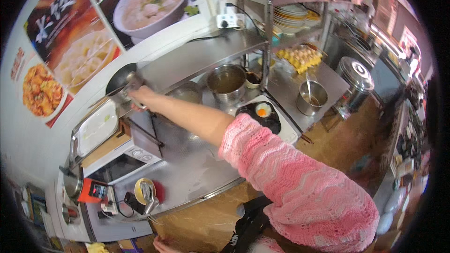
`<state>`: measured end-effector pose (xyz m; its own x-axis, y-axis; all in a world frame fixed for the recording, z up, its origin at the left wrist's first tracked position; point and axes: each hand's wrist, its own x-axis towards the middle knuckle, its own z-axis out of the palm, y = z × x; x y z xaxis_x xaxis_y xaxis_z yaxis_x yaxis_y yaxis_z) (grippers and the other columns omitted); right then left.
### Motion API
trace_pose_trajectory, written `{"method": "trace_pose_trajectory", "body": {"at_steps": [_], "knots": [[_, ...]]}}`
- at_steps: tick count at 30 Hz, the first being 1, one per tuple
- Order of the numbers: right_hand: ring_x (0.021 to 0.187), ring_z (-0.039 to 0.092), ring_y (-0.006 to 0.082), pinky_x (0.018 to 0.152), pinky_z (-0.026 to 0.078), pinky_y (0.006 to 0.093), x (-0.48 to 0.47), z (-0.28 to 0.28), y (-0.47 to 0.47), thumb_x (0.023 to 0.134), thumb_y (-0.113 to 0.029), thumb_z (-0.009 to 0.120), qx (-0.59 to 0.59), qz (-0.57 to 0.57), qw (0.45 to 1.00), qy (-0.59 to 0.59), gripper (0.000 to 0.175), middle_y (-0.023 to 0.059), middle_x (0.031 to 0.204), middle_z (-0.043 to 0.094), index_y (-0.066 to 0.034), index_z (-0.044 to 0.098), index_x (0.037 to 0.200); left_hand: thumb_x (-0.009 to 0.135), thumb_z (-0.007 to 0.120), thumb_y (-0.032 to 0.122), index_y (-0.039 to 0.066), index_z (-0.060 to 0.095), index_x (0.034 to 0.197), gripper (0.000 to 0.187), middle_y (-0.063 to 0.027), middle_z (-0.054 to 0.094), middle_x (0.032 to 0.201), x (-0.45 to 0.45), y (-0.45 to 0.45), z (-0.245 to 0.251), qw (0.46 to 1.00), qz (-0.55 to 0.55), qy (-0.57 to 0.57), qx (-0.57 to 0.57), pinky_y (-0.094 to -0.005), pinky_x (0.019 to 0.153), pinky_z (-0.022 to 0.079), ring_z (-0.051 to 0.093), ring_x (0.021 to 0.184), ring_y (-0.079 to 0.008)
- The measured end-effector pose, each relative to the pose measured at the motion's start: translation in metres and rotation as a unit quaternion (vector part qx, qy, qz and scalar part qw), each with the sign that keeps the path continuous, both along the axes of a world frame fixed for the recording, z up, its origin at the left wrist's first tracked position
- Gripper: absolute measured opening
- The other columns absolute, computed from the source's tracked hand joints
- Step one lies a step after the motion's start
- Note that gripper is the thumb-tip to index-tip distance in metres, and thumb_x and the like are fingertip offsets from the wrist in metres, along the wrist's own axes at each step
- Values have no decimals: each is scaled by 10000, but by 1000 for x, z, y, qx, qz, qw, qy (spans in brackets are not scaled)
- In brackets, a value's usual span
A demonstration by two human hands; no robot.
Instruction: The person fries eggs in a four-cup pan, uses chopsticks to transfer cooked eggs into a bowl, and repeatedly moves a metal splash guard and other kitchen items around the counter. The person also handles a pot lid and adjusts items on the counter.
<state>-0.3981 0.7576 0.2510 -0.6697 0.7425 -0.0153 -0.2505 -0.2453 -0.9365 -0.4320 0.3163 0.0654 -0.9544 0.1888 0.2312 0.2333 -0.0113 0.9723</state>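
Note:
My right hand (pixel 140 97) reaches far across the counter and grips a metal pot (pixel 121 94) by what looks like its handle. The grip is partly hidden by my fingers. A dark round pan (pixel 119 77) sits right behind that pot on the steel shelf (pixel 168 63). Below my forearm, a fried egg (pixel 263 110) with an orange yolk lies in a black pan (pixel 272 123) on a white cooker (pixel 290 135). At the bottom edge my left hand (pixel 164 246) shows only in part, near no clear object.
A microwave (pixel 119 167) with a white tray (pixel 98 130) above it stands left. Steel pots of liquid (pixel 226 80) stand behind my forearm. Right are an egg tray (pixel 300 59), a pot with a spoon (pixel 312 100) and a lidded steel drum (pixel 355 77). A yellow-rimmed bowl (pixel 140 196) is near the counter's front edge.

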Motion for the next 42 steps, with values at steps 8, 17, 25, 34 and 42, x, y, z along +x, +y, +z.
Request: {"method": "trace_pose_trajectory", "body": {"at_steps": [8, 17, 25, 34, 42], "knots": [[652, 569, 107, 590, 468, 275, 193, -111, -130, 842, -147, 509, 299, -68, 951, -44, 303, 66, 779, 607, -22, 497, 1116, 860, 465, 128, 37, 480, 976, 148, -55, 499, 818, 37, 106, -2, 966, -253, -45, 7, -247, 622, 408, 484, 751, -139], [673, 570, 109, 599, 466, 234, 490, -215, -171, 859, -127, 494, -59, -163, 965, -195, 232, 52, 756, 604, -11, 555, 1051, 854, 486, 82, 28, 515, 940, 106, -49, 541, 894, 161, 224, 36, 963, -271, 0, -14, -272, 788, 409, 504, 860, -142], [643, 586, 146, 608, 481, 266, 640, -278, -129, 840, -125, 513, -175, -48, 933, -310, 204, 95, 754, 617, 15, 561, 981, 832, 531, 68, 1, 543, 1060, 238, -73, 563, 1015, 331, 446, 24, 913, -399, 81, 5, -253, 816, 404, 513, 911, -139], [633, 579, 138, 605, 475, 266, 701, -311, -95, 825, -136, 520, -196, -118, 932, -280, 208, 80, 735, 613, 16, 572, 957, 620, 764, 162, -30, 593, 806, 317, -89, 536, 679, 402, 638, -15, 872, -335, 340, -105, -293, 569, 430, 510, 573, -176], [638, 577, 138, 612, 467, 263, 690, -338, -69, 803, -121, 535, -286, -51, 926, -239, 179, 79, 721, 606, 39, 585, 867, 680, 726, 114, -5, 533, 1005, 396, -41, 582, 753, 411, 626, -2, 910, -350, 167, -146, -255, 600, 441, 525, 638, -110]]}}
